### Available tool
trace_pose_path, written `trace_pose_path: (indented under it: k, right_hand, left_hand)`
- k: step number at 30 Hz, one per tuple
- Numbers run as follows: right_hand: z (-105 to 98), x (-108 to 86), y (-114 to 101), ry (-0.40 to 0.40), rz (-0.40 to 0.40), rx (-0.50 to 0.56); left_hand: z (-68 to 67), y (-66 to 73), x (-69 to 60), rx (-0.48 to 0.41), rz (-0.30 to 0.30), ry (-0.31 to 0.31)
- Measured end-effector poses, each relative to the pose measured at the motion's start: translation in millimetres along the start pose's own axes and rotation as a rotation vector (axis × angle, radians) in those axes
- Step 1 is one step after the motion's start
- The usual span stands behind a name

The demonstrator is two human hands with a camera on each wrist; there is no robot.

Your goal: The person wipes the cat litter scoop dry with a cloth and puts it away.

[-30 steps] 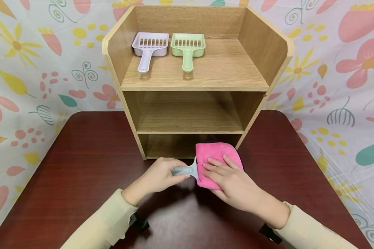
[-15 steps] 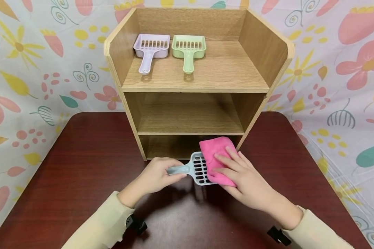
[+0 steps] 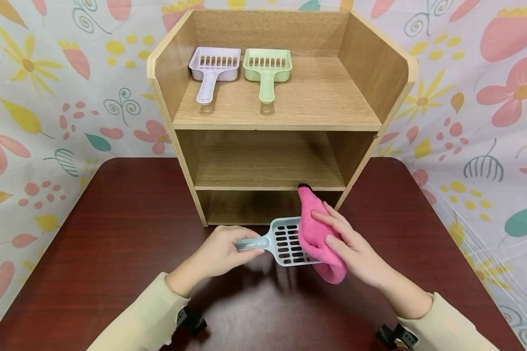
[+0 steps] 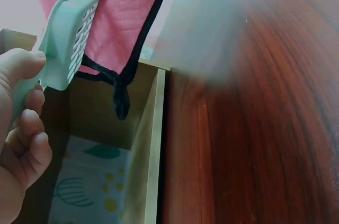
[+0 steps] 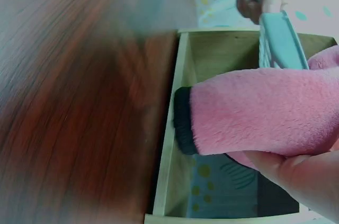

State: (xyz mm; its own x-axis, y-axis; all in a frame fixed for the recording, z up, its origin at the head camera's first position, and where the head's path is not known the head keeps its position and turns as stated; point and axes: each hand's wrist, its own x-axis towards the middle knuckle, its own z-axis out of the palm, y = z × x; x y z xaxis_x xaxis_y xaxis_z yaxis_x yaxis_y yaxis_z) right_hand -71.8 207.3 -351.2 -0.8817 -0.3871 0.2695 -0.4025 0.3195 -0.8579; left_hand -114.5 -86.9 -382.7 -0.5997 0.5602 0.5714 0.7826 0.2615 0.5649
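My left hand (image 3: 219, 248) grips the handle of a light blue slotted litter scoop (image 3: 285, 240), holding it above the table with its head pointing right. A pink cloth (image 3: 314, 229) with a black edge is folded over the right end of the scoop head and hides that end. My right hand (image 3: 355, 248) holds the cloth, fingers on top and thumb (image 5: 296, 173) underneath. From the left wrist view, the scoop (image 4: 69, 38) stands in front of the hanging cloth (image 4: 124, 17), whose black loop dangles below it.
Behind the hands stands a wooden shelf unit (image 3: 272, 126) with open compartments. On its top tier, to the left, sit a purple scoop in a tray (image 3: 213, 68) and a green scoop in a tray (image 3: 267, 68). The dark red table (image 3: 114, 219) extends to both sides.
The cloth has slid right from covering the scoop head to its right end, baring the slots, and has folded over. My right hand moved right with it; the left stayed nearly in place.
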Motion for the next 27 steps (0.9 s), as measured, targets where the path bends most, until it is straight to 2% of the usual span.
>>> trace_pose_path:
  k: [3,5,12,15,18,27]
  right_hand:
    - [1.3,2.4,0.1,0.010,0.068,0.046]
    - [2.3,3.8,1.2,0.020,0.115,0.030]
    - [-0.6,7.5,7.5,0.095,0.222,-0.178]
    - [-5.3,9.8,8.9,0.079,0.248,-0.232]
    - [-9.6,11.4,9.1,0.030,0.224,-0.268]
    - [-13.3,18.9,6.3,-0.099,0.044,-0.396]
  left_hand:
    - [1.2,1.0,-0.7,0.003,0.012,0.000]
    - [1.7,2.3,-1.2,0.010,0.021,-0.003]
    - [2.7,4.3,-0.6,0.057,0.084,-0.019]
    - [3.2,4.3,0.5,0.070,0.104,-0.030]
    - [3.7,5.0,1.3,0.081,0.112,-0.052]
    - [1.8,9.2,8.5,0.071,0.106,-0.104]
